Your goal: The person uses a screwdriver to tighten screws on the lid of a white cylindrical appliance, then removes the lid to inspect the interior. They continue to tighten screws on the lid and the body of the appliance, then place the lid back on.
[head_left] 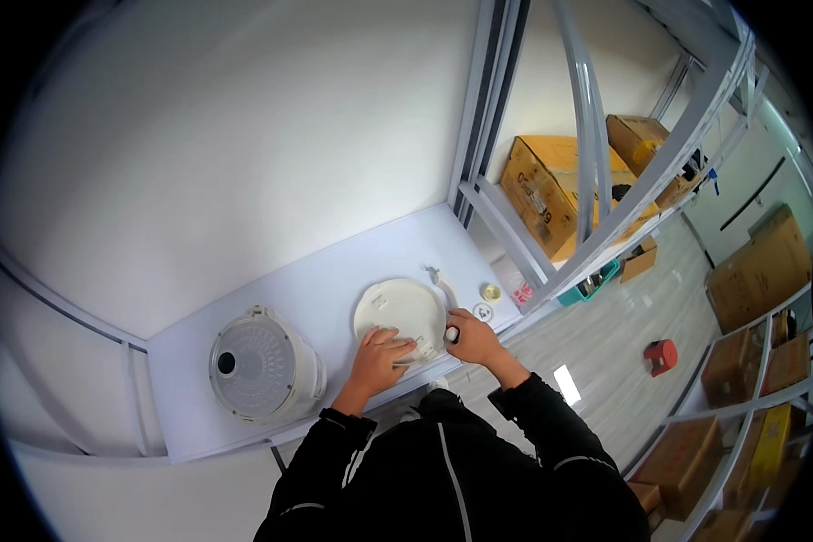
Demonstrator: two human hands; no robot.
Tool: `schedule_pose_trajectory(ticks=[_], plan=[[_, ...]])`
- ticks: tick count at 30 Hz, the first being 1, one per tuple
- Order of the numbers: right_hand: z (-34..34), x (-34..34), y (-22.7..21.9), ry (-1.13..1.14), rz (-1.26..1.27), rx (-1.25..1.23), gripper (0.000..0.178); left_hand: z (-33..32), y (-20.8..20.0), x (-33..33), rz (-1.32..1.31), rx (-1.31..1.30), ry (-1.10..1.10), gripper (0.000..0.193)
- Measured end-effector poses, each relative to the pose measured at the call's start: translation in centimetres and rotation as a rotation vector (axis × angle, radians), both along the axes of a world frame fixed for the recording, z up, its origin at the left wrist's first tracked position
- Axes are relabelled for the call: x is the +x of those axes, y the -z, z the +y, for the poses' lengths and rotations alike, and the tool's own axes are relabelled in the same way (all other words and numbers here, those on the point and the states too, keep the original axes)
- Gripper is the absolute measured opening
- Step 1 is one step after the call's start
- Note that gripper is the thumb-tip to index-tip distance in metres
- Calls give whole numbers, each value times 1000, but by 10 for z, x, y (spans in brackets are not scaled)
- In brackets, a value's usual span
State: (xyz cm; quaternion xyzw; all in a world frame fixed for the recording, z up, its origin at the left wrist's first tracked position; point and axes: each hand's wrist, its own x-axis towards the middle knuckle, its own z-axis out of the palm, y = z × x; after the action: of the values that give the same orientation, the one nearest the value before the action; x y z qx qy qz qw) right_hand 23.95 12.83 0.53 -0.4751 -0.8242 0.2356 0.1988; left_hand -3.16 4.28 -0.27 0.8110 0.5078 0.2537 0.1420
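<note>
A round off-white plastic lid (399,312) lies on the white table. My left hand (381,357) rests on its near left part, fingers stretched over the surface. At the lid's right edge, my right hand (475,338) is closed around a small white round-ended piece (452,334), with something dark beside it; its kind is unclear. Beyond that hand lies a curved white handle-like strip (444,285). A small round dish with a yellowish inside (490,293) and a white disc with dark marks (483,313) sit to the right.
A large white cylindrical tub (264,366) with a grey ribbed top and a dark round hole stands at the table's left. Metal shelving to the right carries cardboard boxes (551,194). A teal crate (592,285) and a red stool (660,357) are on the floor.
</note>
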Motion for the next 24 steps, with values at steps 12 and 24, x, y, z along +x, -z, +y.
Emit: schedule_pose_trajectory(ticks=[12, 24], plan=[[24, -17, -8, 159, -182, -87, 44, 15, -5, 10, 159, -158, 3, 57], [29, -16, -14, 133, -141, -132, 67, 13, -2, 20, 246, -122, -84, 68]])
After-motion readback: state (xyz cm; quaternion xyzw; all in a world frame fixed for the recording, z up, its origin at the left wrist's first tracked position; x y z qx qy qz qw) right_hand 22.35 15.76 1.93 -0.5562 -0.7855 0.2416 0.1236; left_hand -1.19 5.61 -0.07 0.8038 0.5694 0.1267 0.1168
